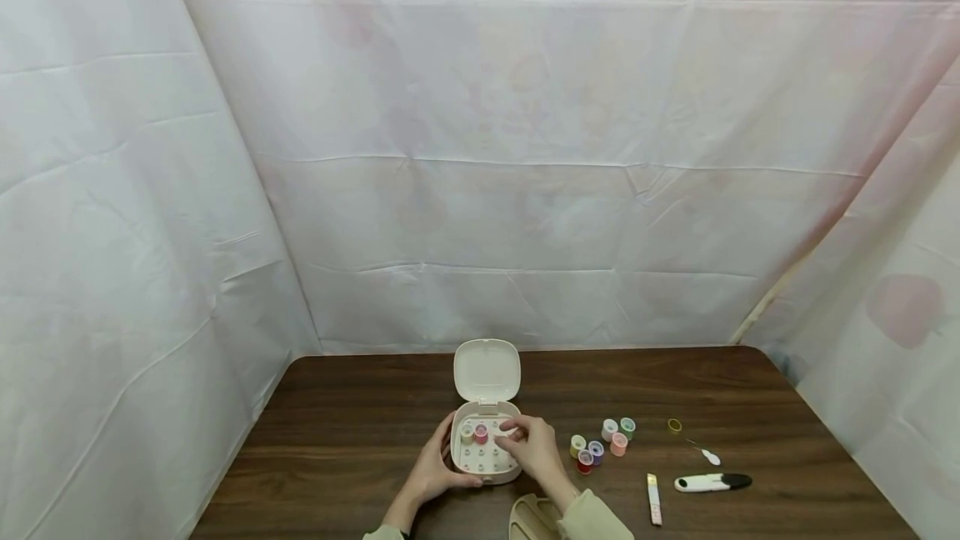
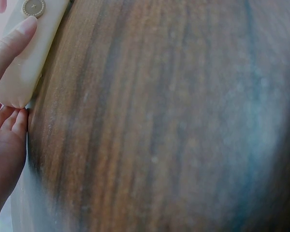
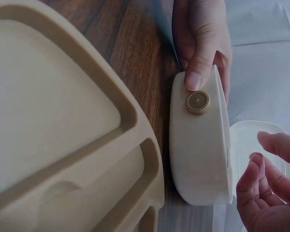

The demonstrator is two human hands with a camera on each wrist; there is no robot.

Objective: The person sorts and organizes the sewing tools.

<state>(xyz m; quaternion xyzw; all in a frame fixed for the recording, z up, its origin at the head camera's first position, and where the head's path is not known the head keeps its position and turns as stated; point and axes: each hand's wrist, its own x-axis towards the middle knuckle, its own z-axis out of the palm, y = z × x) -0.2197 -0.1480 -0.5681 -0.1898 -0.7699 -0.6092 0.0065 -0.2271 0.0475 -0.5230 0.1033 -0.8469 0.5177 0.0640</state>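
Note:
A cream sewing box [image 1: 495, 479] stands on the table, its lid [image 1: 487, 369] raised at the back. My left hand [image 1: 433, 469] grips the box's left side, with the thumb on the front wall beside a brown button-shaped catch [image 3: 198, 102]. Inside, a pale yellow thread spool [image 1: 467, 434] and a pink thread spool [image 1: 482, 434] sit among rows of small pegs. Over the right part of the box is my right hand [image 1: 536, 448], fingers loosely bent, thumb and forefinger apart, nothing visible between them. It hides some of the pegs.
Right of the box stand several loose thread spools [image 1: 596, 450]. Farther right lie a small yellow ring [image 1: 675, 425], a white needle threader [image 1: 710, 457], a white-and-black handled tool [image 1: 712, 483] and a slim white-and-yellow strip [image 1: 654, 498]. A beige compartment tray [image 3: 53, 96] lies under the right forearm.

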